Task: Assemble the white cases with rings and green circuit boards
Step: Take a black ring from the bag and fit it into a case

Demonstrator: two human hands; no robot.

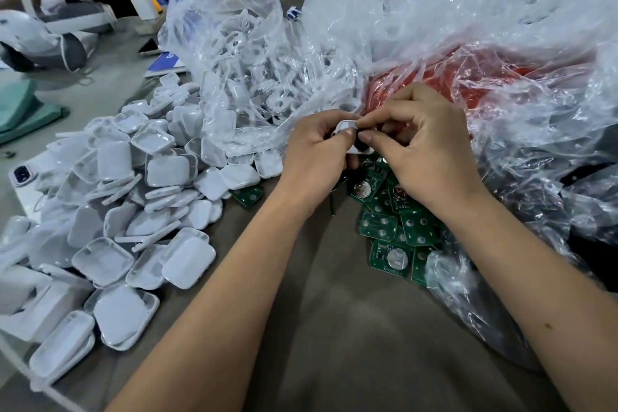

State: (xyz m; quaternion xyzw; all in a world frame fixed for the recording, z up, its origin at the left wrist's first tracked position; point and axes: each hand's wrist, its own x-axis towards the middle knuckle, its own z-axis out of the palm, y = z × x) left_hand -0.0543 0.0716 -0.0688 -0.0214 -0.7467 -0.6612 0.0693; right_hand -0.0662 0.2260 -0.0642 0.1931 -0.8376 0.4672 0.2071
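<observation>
Hands [317, 144] pinching white case [346, 126]

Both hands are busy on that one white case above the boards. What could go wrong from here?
1. The left hand and right hand hide most of the white case, so a badly seated dark part may go unnoticed.
2. If it slips, it could drop among the green circuit boards directly below and be hard to find.
3. The clear plastic bag lies right beside the fingers and could snag.
</observation>
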